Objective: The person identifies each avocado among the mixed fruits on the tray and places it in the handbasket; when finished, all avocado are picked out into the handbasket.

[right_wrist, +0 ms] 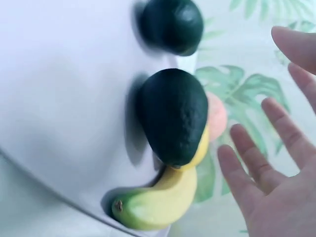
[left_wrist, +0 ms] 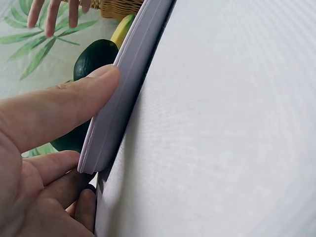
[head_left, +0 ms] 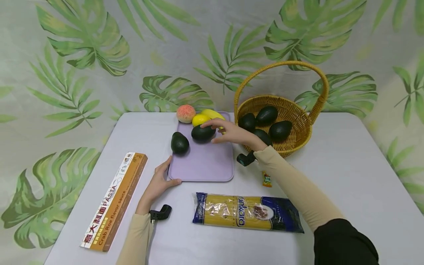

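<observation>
At the near left corner of a lilac tray, my left hand grips the edge, its thumb on the rim in the left wrist view. My right hand hovers over the tray's right side, fingers spread and holding nothing. Just below those fingers lies a dark green avocado; the right wrist view shows a gap between hand and avocado. Another avocado sits by the tray's left edge. Behind them are a lemon, a banana and a peach, the banana partly hidden by my right hand.
A wicker basket with a tall handle holds several avocados, right of the tray. In front lies a bag of spaghetti. A long pasta box lies at left. One small snack packet is beside my right forearm.
</observation>
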{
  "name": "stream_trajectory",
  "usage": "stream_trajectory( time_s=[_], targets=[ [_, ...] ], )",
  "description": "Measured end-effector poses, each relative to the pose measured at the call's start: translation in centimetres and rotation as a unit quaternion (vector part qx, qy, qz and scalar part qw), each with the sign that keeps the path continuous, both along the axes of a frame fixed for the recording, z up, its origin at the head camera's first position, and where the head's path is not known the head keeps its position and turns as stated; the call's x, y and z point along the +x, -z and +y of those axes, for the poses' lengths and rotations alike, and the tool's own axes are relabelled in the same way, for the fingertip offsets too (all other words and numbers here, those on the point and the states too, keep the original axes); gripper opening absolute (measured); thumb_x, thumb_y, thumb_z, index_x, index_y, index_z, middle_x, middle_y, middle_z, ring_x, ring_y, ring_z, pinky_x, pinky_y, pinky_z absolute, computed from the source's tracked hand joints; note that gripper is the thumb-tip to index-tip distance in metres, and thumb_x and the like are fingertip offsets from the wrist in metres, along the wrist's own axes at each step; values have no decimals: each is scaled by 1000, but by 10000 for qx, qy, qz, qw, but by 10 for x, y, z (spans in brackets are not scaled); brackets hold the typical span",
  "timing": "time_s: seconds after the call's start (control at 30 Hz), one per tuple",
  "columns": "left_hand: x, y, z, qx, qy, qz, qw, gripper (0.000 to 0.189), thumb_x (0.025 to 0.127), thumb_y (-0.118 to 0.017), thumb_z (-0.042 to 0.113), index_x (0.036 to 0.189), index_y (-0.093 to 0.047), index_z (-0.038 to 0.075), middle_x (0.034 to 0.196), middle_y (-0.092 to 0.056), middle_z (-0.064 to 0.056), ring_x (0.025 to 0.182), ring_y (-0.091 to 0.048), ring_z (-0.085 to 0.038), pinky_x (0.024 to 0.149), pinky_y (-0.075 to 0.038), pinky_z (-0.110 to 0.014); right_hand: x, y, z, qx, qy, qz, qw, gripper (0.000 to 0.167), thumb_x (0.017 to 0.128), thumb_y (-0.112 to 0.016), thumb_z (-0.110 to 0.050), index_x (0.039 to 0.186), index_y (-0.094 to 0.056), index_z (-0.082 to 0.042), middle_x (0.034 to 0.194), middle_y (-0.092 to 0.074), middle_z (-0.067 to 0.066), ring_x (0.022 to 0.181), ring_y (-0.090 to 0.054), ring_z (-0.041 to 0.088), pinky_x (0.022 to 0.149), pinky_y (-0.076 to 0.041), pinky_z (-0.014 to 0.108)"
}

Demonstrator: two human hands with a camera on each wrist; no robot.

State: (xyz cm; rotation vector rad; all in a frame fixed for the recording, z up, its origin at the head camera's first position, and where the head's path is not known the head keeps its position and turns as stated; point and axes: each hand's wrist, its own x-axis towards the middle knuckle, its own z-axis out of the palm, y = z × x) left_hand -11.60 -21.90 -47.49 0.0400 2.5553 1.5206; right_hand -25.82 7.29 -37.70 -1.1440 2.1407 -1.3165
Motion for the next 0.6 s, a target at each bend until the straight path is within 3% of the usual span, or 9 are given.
stream_trajectory(
  time_s=[0.27,0.47,0.6],
  targets=[
    [-2,2,0,33,-16,9,10000,95,81,-78,16,153,-17,5,154,-13,-26,141,-5,-39,111,-8,-57,-27,14,-33,554,58,698,9960,59,76,-66,4,133,-56,-7,143,-44,12,133,-32,23,110,-24,41],
    [-3,3,-1,-12,-9,25,10000,95,81,-78,17,152,-17,4,153,-13,-26,141,-6,-39,111,-9,-57,-38,21,-46,1128,201,817,9901,61,76,-66,5,134,-56,-10,144,-44,9,135,-30,24,111,-21,43],
    [-3,3,-1,-30,13,43,10000,95,81,-78,17,153,-17,4,153,-13,-27,141,-6,-39,111,-10,-57,-43,28,-51,1440,201,1138,9828,60,77,-67,3,134,-56,-10,143,-44,11,134,-32,26,111,-20,43]
  ],
)
